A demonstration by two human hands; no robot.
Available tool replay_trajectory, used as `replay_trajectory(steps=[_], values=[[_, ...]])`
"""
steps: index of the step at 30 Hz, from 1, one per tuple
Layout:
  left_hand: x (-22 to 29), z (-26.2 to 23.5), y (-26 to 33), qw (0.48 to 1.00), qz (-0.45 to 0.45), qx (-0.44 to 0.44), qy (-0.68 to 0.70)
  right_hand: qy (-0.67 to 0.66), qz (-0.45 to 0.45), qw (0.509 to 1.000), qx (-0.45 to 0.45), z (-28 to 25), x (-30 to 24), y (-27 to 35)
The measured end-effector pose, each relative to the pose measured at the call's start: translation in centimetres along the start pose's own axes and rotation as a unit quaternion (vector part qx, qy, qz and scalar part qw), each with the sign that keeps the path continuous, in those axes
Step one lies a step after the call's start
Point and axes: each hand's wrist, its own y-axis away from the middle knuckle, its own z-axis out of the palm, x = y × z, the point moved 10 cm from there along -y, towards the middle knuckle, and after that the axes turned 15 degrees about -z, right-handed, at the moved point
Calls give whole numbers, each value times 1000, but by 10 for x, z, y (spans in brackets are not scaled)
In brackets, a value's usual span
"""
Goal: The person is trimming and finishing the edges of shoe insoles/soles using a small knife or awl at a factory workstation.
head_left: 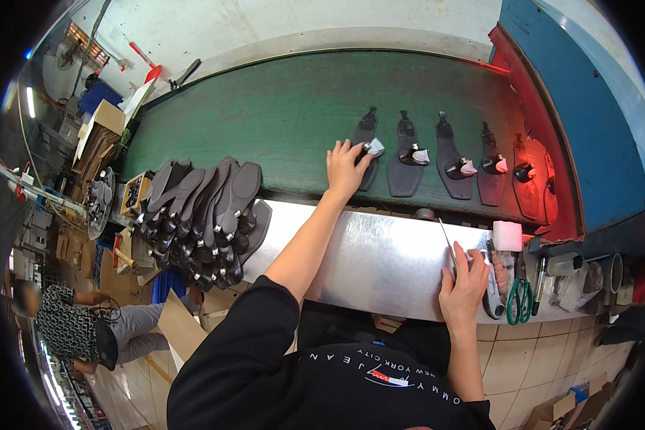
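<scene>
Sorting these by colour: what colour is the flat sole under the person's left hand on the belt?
Dark grey flat shoe sole, under the left hand; head view shows it.

green belt and steel ledge, loaded

a green belt (294, 107) curved across the view, with a steel ledge (380, 265) along its near edge. five dark soles lay side by side on the belt's right half: the first sole (363, 136), then a second sole (405, 165), a third sole (448, 161), a fourth sole (489, 179) and a fifth sole (527, 186) under red light. a stack of soles (204, 215) leaned over the belt's near edge at the left. on the ledge's right end lay green-handled scissors (519, 301) and a white roll (507, 236), near each other.
</scene>
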Motion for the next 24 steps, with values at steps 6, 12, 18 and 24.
replay_trajectory(steps=[6, 12, 18, 24], values=[[15, -58, -4, 970, 2, 49, 239, -2, -57, 993, 101, -37, -31, -3], [79, -62, 103, 780, -183, -357, 481, -605, 78, 781, 134, -4, 0, 8], [95, -81, 224, 617, -170, -545, 541, -741, 69, 656, 124, -1, -41, -6], [62, -82, 240, 598, -275, -503, 560, -665, 71, 739, 89, -21, -42, 5]])
